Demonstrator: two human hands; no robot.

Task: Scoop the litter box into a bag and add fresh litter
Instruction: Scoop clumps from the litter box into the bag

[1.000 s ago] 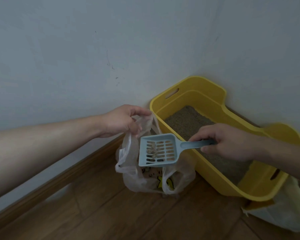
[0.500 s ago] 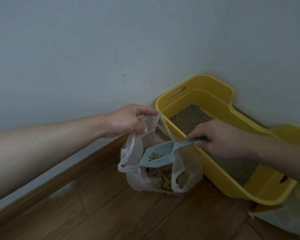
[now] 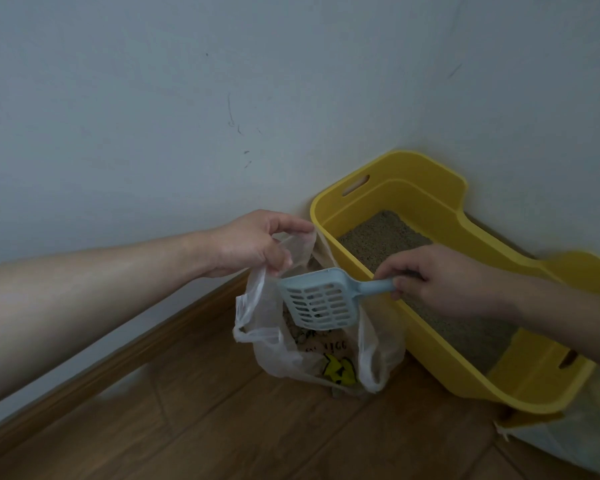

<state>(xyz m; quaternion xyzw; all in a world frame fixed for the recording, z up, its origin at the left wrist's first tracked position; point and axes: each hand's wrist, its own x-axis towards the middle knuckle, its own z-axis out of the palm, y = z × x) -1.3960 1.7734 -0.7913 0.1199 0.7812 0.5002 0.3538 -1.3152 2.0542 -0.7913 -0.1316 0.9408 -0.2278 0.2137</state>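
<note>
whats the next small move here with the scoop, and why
Probably swing the scoop over to the litter box for another pass. It is tipped over the plastic bag that the left hand pinches open, and its slots look nearly empty, while the right hand grips its handle and litter lies in the box.

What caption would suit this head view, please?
Left hand holds the bag open while right hand holds the scoop over it, beside the litter box.

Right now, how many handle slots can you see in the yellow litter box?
2. On the litter box, one slot is in the far end wall, the other slot in the near one. More may be hidden.
</note>
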